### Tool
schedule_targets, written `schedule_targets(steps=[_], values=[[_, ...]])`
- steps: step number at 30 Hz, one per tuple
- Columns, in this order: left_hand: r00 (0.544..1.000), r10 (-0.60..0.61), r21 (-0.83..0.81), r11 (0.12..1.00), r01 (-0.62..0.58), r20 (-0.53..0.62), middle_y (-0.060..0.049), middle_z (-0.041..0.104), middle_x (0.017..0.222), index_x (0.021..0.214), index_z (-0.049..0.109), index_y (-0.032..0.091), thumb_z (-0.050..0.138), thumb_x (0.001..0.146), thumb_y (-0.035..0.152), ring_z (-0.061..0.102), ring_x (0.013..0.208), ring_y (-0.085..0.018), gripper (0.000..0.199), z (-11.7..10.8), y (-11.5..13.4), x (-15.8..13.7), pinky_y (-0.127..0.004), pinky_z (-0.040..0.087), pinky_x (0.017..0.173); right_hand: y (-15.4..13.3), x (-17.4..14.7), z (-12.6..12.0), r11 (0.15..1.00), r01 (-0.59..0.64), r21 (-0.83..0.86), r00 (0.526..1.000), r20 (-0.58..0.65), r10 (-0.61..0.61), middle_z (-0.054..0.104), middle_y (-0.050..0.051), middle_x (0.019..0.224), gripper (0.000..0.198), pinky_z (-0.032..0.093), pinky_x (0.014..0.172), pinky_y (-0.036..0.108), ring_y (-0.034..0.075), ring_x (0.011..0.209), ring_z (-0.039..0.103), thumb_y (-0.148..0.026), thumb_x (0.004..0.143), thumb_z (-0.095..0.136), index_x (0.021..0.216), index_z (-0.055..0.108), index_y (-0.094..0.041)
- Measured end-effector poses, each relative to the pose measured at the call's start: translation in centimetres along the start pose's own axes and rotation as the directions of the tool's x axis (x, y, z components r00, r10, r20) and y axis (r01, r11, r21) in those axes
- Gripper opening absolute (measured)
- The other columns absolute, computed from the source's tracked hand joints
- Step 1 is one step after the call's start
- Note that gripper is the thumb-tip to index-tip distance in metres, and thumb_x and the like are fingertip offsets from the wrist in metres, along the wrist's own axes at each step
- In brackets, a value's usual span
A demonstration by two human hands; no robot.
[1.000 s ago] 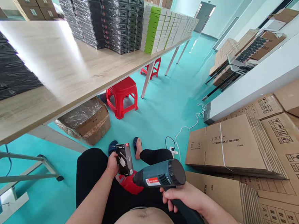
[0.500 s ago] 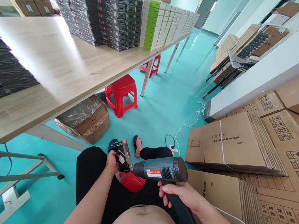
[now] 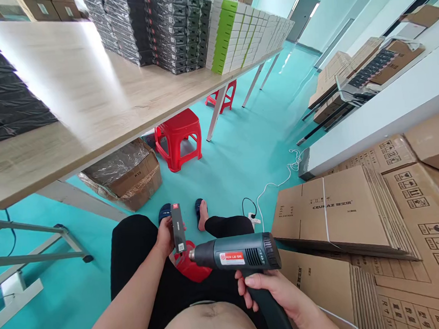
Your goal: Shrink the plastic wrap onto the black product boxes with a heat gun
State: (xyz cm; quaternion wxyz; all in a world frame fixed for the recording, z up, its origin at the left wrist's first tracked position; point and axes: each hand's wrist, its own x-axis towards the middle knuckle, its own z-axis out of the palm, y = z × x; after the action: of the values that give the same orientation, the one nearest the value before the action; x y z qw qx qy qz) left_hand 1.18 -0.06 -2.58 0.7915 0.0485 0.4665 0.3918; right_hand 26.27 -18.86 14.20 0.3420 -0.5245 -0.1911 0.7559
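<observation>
Between my legs, my left hand [image 3: 166, 235] grips a small black product box [image 3: 178, 230] with a red corner. One narrow side of the box faces up, with a small white label at its near end. My right hand [image 3: 264, 290] is wrapped around the handle of a dark teal heat gun [image 3: 235, 252] with a red and white sticker. The metal nozzle points left, toward the near end of the box, with a small gap between them. A red stool seat [image 3: 195, 274] shows beneath, between my thighs.
A wooden table [image 3: 133, 115] bears stacks of film-wrapped black boxes [image 3: 172, 32] and white-green boxes [image 3: 229, 36]. Under its edge are a carton with plastic film [image 3: 135, 175] and a red stool [image 3: 178, 137]. Flattened cartons [image 3: 328, 212] stand at right. A white cable [image 3: 269, 185] crosses the floor.
My left hand has turned the box from its broad printed face to a narrow side. The heat gun has shifted slightly right, away from the box.
</observation>
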Motion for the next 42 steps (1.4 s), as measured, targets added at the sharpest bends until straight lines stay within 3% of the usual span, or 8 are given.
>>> schedule_targets(steps=[4,8,13,18,32,35,38,42], values=[[0.952,-0.165,-0.084,0.978,0.192,0.257,-0.019,0.068,0.099,0.116,0.059,0.011,0.048,0.080,0.064,0.066,0.090,-0.034,0.065,0.0,0.9,-1.3,-0.043,0.055,0.063,-0.1,0.5,-1.2,0.990,0.071,0.125,0.994,-0.088,-0.060,0.067,0.009,0.080,0.026,0.048,0.052,0.024,0.015,0.061,0.063,-0.025,0.082,0.055,0.101,0.066,-0.009],[0.882,-0.152,-0.170,0.953,0.250,0.445,-0.021,0.064,0.114,0.126,0.053,0.010,0.045,0.080,0.068,0.058,0.110,-0.037,0.074,0.5,1.8,-2.6,-0.049,0.052,0.082,-0.4,1.4,-2.0,0.945,0.056,0.322,0.993,-0.117,-0.019,0.066,0.007,0.081,0.027,0.047,0.054,0.022,0.013,0.062,0.060,-0.027,0.084,0.055,0.100,0.065,-0.009],[0.883,-0.197,-0.102,0.959,0.263,0.427,-0.022,0.066,0.111,0.122,0.057,0.009,0.049,0.082,0.061,0.062,0.104,-0.037,0.065,0.7,2.3,-3.2,-0.052,0.050,0.085,-0.6,3.6,-1.5,0.854,0.074,0.515,0.986,-0.164,0.013,0.064,0.004,0.080,0.025,0.048,0.055,0.019,0.010,0.062,0.057,-0.030,0.081,0.060,0.098,0.065,-0.012],[0.911,-0.232,-0.044,0.964,0.262,0.342,-0.021,0.069,0.102,0.117,0.061,0.011,0.053,0.083,0.053,0.066,0.094,-0.037,0.055,1.2,2.2,-3.6,-0.051,0.053,0.076,-0.7,5.1,-0.7,0.829,0.060,0.556,0.992,-0.123,0.011,0.063,0.003,0.081,0.025,0.048,0.055,0.018,0.010,0.063,0.057,-0.031,0.081,0.060,0.097,0.065,-0.013],[0.905,-0.327,0.046,0.944,0.327,0.273,-0.020,0.071,0.096,0.114,0.063,0.008,0.054,0.084,0.050,0.068,0.086,-0.036,0.053,2.2,2.1,-3.7,-0.047,0.054,0.074,-2.8,6.4,1.9,0.927,0.116,0.356,0.992,-0.087,-0.090,0.067,0.005,0.078,0.026,0.047,0.054,0.023,0.013,0.062,0.061,-0.031,0.077,0.062,0.095,0.066,-0.013],[0.924,-0.289,-0.025,0.952,0.304,0.250,-0.017,0.071,0.099,0.113,0.063,0.009,0.054,0.085,0.046,0.067,0.094,-0.034,0.048,2.7,2.0,-3.8,-0.045,0.053,0.081,-3.7,5.1,3.0,0.996,0.037,0.086,0.996,0.072,-0.043,0.069,0.007,0.073,0.027,0.046,0.049,0.026,0.016,0.056,0.062,-0.026,0.072,0.068,0.093,0.067,-0.010],[0.928,-0.268,-0.066,0.954,0.294,0.261,-0.017,0.070,0.105,0.116,0.062,0.009,0.052,0.086,0.045,0.064,0.102,-0.034,0.048,2.7,1.9,-3.8,-0.046,0.051,0.086,-4.6,4.4,3.8,0.983,0.007,-0.186,0.984,0.177,0.027,0.070,0.007,0.073,0.025,0.046,0.050,0.027,0.016,0.055,0.062,-0.026,0.070,0.070,0.091,0.069,-0.011],[0.922,-0.283,-0.033,0.953,0.302,0.266,-0.016,0.072,0.092,0.109,0.064,0.010,0.056,0.083,0.047,0.068,0.093,-0.034,0.046,2.2,1.8,-3.6,-0.045,0.054,0.079,-5.6,5.2,4.3,0.980,0.144,-0.134,0.989,-0.018,-0.147,0.068,0.004,0.076,0.025,0.048,0.054,0.027,0.015,0.059,0.062,-0.031,0.076,0.066,0.094,0.067,-0.014]])
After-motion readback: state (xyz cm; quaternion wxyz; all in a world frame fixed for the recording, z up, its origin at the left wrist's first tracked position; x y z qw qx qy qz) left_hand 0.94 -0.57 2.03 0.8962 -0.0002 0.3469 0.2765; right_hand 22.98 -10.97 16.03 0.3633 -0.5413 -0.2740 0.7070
